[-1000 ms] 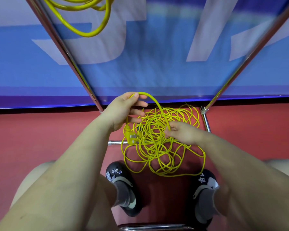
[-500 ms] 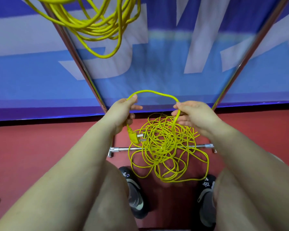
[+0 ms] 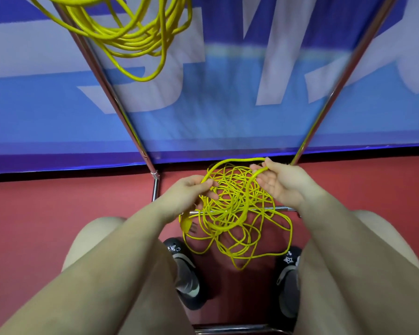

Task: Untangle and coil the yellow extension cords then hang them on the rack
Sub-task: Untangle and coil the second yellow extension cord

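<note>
1. Yellow cord is the only stock in play: one tangled cord [image 3: 235,213] lies in a loose heap on the red floor [image 3: 58,213], between the person's two shoes and across the low bar of the rack [image 3: 121,112].
2. A second yellow cord [image 3: 131,32] hangs already coiled, high on the rack's left upright. Judged half done at best.
3. Left hand [image 3: 186,192]: the grip is closed lightly, finger and thumb pinching the cord just above the heap. The plug [image 3: 186,224] dangles below that hand.
4. Right hand [image 3: 283,182]: fingers curled round the same cord, palm turned up and partly showing, a loose hold rather than a clamp.
5. Between the two hands the cord rises in an arch [image 3: 235,161], its span running left to right. From the right hand a thicker-looking loop drops back toward the heap.
6. Deciding relation: the heap lies directly below and between both hands, slightly nearer the left. Free slack must come upward from it.
7. Judgement: the next loop calls for the right hand to draw length out while the left gathers it.
8. Risk: crossed strands in the heap may snag and lift as a clump.
</note>
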Demonstrator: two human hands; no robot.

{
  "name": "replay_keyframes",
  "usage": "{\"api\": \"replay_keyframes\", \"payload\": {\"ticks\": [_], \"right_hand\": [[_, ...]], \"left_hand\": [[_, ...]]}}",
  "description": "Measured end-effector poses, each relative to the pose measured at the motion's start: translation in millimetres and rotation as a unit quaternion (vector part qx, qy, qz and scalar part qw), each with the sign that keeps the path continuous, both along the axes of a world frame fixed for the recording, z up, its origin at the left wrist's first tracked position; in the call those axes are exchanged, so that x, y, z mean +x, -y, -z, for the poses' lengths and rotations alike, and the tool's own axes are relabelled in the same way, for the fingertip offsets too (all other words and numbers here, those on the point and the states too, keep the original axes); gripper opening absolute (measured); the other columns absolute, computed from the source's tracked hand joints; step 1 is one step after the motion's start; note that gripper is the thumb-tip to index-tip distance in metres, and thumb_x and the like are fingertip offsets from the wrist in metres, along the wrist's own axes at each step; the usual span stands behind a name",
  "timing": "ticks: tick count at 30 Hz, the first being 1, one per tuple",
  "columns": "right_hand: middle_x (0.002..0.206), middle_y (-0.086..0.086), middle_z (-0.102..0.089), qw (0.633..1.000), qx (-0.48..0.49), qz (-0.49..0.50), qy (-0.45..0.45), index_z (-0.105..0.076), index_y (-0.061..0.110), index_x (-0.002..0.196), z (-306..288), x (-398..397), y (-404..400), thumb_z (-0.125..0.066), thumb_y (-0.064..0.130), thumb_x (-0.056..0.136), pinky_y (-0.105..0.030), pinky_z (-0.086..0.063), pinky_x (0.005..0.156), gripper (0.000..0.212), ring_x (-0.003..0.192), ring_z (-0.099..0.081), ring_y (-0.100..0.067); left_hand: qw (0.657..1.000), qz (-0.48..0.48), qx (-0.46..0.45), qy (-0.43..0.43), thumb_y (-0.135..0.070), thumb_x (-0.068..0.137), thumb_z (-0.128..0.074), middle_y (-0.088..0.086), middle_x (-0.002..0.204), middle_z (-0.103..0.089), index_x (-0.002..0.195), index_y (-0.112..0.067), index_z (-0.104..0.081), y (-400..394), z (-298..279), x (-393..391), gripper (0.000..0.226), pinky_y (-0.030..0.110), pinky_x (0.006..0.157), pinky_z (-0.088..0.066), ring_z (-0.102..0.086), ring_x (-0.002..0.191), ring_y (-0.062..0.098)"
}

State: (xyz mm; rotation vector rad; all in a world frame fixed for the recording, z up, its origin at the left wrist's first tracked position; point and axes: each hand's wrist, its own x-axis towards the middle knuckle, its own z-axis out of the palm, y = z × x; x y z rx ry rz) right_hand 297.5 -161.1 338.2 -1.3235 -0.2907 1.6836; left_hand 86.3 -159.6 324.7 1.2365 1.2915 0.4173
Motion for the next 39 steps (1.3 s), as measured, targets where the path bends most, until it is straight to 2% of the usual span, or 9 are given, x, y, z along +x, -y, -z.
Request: {"api": "replay_keyframes", "payload": {"ticks": [6, 11, 16, 20, 23, 25, 28, 34, 39], "right_hand": [[0.054, -0.004, -0.068, 0.999, -0.017, 0.014, -0.036, -0.052, 0.01, 0.079, 13, -10, -16, -0.044, 0.016, 0.098, -0.017, -0.051, 0.044, 0.021, 0.047, -0.065, -0.007], [0.058, -0.008, -0.069, 0.996, -0.019, 0.042, -0.079, -0.052, 0.003, 0.085, 18, -13, -27, -0.048, 0.016, 0.097, -0.019, -0.051, 0.045, 0.018, 0.052, -0.067, -0.011], [0.075, -0.012, -0.071, 0.993, 0.03, 0.059, -0.102, -0.052, 0.003, 0.092, 16, -11, -35, -0.041, 0.026, 0.099, -0.022, -0.054, 0.049, 0.026, 0.06, -0.07, -0.016], [0.111, -0.015, -0.063, 0.991, 0.067, -0.089, 0.072, -0.046, 0.006, 0.125, 24, -16, -33, -0.035, 0.028, 0.101, -0.029, -0.055, 0.066, 0.035, 0.084, -0.066, -0.022], [0.123, -0.013, -0.06, 0.876, 0.148, -0.278, 0.366, -0.047, 0.011, 0.132, 42, -27, -21, -0.042, 0.013, 0.099, -0.015, -0.046, 0.067, 0.034, 0.081, -0.059, -0.009], [0.127, -0.008, -0.058, 0.799, 0.21, -0.374, 0.421, -0.047, 0.012, 0.134, 55, -36, -11, -0.045, 0.007, 0.096, -0.011, -0.046, 0.077, 0.039, 0.093, -0.06, -0.007], [0.12, -0.006, -0.063, 0.74, 0.213, -0.455, 0.447, -0.055, 0.021, 0.124, 68, -44, -2, -0.051, 0.015, 0.093, -0.038, -0.045, 0.097, 0.032, 0.11, -0.059, -0.021], [0.077, 0.002, -0.057, 0.757, 0.214, -0.441, 0.432, -0.048, 0.025, 0.079, 64, -41, -4, -0.056, 0.021, 0.092, -0.028, -0.045, 0.069, 0.016, 0.071, -0.053, -0.014], [0.086, 0.0, -0.064, 0.792, 0.212, -0.317, 0.477, -0.052, 0.023, 0.108, 61, -24, -14, -0.058, 0.023, 0.091, -0.026, -0.045, 0.059, 0.019, 0.065, -0.063, -0.014]], "left_hand": [[0.999, 0.029, -0.016, -0.004, -0.026, 0.093, -0.056, 0.015, 0.104, -0.069, 0.099, -0.015, -0.069, -3, 12, 9, 0.018, 0.013, 0.035, -0.027, -0.035, 0.035, 0.003], [0.998, 0.05, -0.041, -0.013, -0.018, 0.083, -0.07, 0.001, 0.069, -0.057, 0.107, -0.009, -0.068, -9, 26, 13, 0.026, 0.015, 0.04, -0.028, -0.034, 0.039, 0.004], [0.999, 0.048, 0.001, 0.008, -0.01, 0.089, -0.062, -0.014, 0.055, -0.064, 0.081, -0.014, -0.067, -16, 24, 16, 0.01, 0.011, 0.043, -0.033, -0.041, 0.041, -0.002], [1.0, -0.006, 0.012, 0.021, -0.016, 0.095, -0.055, -0.009, 0.078, -0.071, 0.08, -0.019, -0.066, -23, 25, 14, 0.018, 0.019, 0.045, -0.035, -0.044, 0.051, 0.004], [0.996, -0.061, -0.003, 0.064, -0.016, 0.098, -0.048, -0.004, 0.078, -0.069, 0.089, -0.018, -0.064, -29, 21, 13, 0.019, 0.015, 0.042, -0.031, -0.042, 0.05, 0.004], [0.987, -0.094, -0.039, 0.124, -0.014, 0.099, -0.044, -0.005, 0.07, -0.067, 0.094, -0.014, -0.062, -30, 16, 13, 0.019, 0.013, 0.041, -0.029, -0.04, 0.048, 0.004], [0.967, -0.13, -0.09, 0.201, -0.013, 0.1, -0.042, -0.006, 0.069, -0.071, 0.098, -0.008, -0.058, -31, 10, 14, 0.018, 0.011, 0.037, -0.026, -0.039, 0.042, 0.001], [0.958, -0.183, -0.076, 0.207, -0.012, 0.1, -0.039, -0.001, 0.091, -0.071, 0.097, -0.01, -0.058, -39, 12, 8, 0.019, 0.011, 0.038, -0.026, -0.038, 0.042, 0.001], [0.961, -0.196, -0.075, 0.182, 0.002, 0.096, -0.036, 0.002, 0.095, -0.07, 0.122, -0.006, -0.05, -46, 17, -3, 0.03, 0.015, 0.054, -0.044, -0.053, 0.064, 0.008]]}}
